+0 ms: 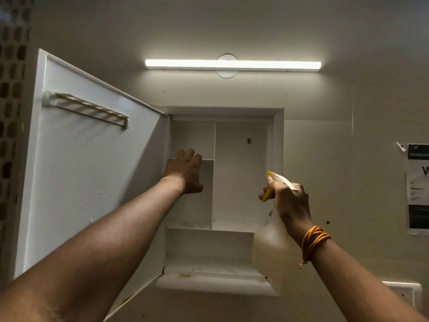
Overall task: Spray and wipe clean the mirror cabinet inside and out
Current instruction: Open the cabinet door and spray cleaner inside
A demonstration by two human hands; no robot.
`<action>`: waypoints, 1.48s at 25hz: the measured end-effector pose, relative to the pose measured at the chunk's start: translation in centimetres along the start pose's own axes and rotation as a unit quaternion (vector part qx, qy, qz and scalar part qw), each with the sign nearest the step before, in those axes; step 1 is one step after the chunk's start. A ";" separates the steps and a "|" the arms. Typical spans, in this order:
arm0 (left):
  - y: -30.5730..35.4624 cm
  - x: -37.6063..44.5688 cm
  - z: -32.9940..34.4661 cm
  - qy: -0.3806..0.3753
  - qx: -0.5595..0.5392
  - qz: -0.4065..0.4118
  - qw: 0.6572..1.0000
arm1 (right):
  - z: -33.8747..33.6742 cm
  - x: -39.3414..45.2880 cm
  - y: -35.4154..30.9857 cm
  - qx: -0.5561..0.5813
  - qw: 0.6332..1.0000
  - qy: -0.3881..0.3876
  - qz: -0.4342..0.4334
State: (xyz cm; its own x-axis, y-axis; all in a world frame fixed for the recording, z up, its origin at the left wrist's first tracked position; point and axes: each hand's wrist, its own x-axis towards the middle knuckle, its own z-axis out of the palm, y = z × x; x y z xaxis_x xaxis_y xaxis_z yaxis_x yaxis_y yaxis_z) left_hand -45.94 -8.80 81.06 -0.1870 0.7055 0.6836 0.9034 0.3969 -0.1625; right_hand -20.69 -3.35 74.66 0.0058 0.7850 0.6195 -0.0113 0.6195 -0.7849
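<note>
Recessed mirror cabinet (278, 135), door open.
Left hand (185, 173) flat inside, fingers straight; right hand (290, 201) grips spray bottle (269, 247) at cabinet's right edge.

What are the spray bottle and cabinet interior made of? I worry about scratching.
Spray bottle: translucent plastic, probably; pale liquid shows through, yellow trigger. Cabinet interior: looks like white-painted metal or wood, matte, with grime and rust-like spots along the bottom ledge.

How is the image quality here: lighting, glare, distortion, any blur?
Head view: the light bar above the cabinet blows out to white glare; the room is dim and warm-toned; the wide lens bows the open door; the spray bottle in the right hand looks soft.
</note>
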 end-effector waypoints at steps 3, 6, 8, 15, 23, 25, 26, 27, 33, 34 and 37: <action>-0.1 -0.1 -0.1 0.004 0.000 0.001 1.000 | 0.3 -0.7 1.6 -0.016 0.997 -0.048 0.058; -0.1 0.0 0.1 0.008 -0.003 0.001 1.000 | 0.4 -1.8 3.6 -0.049 0.992 -0.085 0.084; -0.1 0.0 0.3 0.014 -0.001 0.000 1.000 | 0.2 -2.3 4.6 -0.060 0.991 -0.090 0.083; -0.1 0.0 0.1 0.004 -0.006 -0.009 1.000 | -0.5 -3.3 5.4 -0.104 0.989 -0.087 0.049; -2.6 0.7 -0.1 0.009 -0.171 -0.049 0.984 | 4.2 -4.8 3.9 0.011 0.987 -0.159 0.006; -2.5 0.8 -0.1 0.020 -0.207 -0.074 0.975 | 6.6 -4.9 3.3 0.042 0.989 -0.141 0.008; -2.4 0.9 -0.1 0.021 -0.220 -0.085 0.972 | 7.7 -4.8 3.0 0.056 0.990 -0.127 0.013; -2.2 1.0 -0.2 0.018 -0.224 -0.093 0.970 | 8.7 -4.7 2.6 0.070 0.991 -0.111 0.018; -2.2 1.2 -1.4 -0.006 -0.168 -0.082 0.982 | 12.7 -4.6 1.0 0.143 0.982 -0.102 0.062; -2.2 1.2 -1.5 -0.007 -0.154 -0.073 0.985 | 12.9 -4.6 1.0 0.149 0.981 -0.103 0.066; -2.3 1.1 -1.4 -0.002 -0.132 -0.051 0.990 | 13.0 -4.8 0.6 0.151 0.981 -0.064 0.107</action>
State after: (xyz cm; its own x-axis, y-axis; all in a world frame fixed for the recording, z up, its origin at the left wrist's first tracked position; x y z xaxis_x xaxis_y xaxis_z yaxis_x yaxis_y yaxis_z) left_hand -47.65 -9.76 83.23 -0.2837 0.6714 0.6847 0.9488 0.2999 0.0991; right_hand -33.76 -6.77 71.40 -0.1550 0.8782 0.4525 -0.2945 0.3961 -0.8697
